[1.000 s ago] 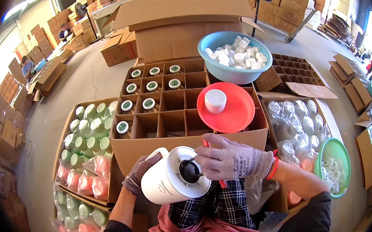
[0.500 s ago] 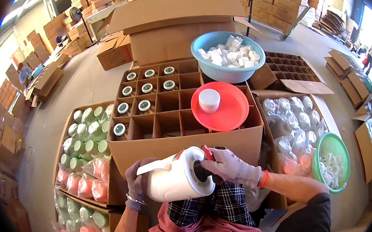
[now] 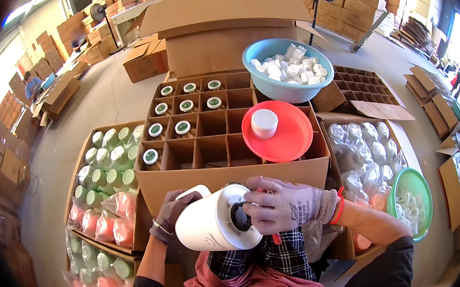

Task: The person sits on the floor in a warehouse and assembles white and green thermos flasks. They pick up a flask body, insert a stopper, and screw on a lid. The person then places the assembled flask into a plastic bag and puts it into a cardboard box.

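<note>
My gloved left hand (image 3: 174,209) grips a white jug (image 3: 202,228) by its handle side, holding it tilted over my lap with its round end facing right. A black round-headed tool with a red bar handle (image 3: 276,239) sits against the middle of that end. My gloved right hand (image 3: 280,202) is closed over the tool's handle; red bits show above and below the fingers. The jug hangs in front of a divided carton (image 3: 233,177). Several white-rimmed, green-centred tops (image 3: 182,127) stand in the carton's left and back compartments.
A red basin (image 3: 291,147) bearing a white cup (image 3: 264,123) rests on the carton. Behind it stands a blue basin (image 3: 257,80) of white caps. Bagged green and pink pieces fill boxes (image 3: 138,199) at left. At right are bagged pieces and a green basket (image 3: 426,191) of white rings.
My right hand has turned over the tool, its back now facing up, and the red handle has swung round. The jug has tipped slightly, its round end turning more toward me.
</note>
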`<action>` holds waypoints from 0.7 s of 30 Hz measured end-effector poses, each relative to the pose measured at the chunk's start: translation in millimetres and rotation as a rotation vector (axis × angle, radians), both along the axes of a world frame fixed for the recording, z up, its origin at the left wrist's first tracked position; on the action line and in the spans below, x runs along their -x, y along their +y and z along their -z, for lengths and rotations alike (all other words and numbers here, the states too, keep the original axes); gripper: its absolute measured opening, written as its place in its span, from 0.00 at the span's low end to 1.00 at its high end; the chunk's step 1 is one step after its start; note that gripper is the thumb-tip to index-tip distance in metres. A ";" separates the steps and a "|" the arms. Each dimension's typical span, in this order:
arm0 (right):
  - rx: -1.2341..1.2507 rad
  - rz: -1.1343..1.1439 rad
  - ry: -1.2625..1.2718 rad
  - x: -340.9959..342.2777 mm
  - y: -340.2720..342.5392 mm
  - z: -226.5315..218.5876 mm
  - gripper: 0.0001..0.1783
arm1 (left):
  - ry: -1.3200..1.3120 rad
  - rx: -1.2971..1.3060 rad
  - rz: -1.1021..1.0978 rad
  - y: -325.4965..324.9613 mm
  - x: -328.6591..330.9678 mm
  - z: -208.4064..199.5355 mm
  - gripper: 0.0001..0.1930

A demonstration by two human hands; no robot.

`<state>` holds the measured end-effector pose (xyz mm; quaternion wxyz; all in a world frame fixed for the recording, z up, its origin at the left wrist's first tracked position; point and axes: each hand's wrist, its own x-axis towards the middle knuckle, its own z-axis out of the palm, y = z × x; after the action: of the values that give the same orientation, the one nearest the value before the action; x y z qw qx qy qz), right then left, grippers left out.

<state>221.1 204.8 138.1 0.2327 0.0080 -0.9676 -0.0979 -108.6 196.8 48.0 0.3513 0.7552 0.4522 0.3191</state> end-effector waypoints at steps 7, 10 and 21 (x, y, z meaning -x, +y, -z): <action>-0.020 -0.088 -0.126 11.2 -6.5 -4.0 0.11 | -0.330 0.910 -0.183 7.7 -28.2 -29.1 0.11; 0.184 -0.070 0.035 12.0 -3.0 12.7 0.12 | -0.346 0.825 -0.149 -1.2 -30.4 -30.3 0.15; 0.412 0.250 0.031 -0.2 53.3 22.1 0.13 | -0.494 0.321 -0.451 -62.2 -12.0 11.7 0.15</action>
<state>221.3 258.1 116.0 0.2306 -0.1608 -0.9569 0.0735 -96.6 134.5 36.3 0.4843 0.4721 0.5533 0.4863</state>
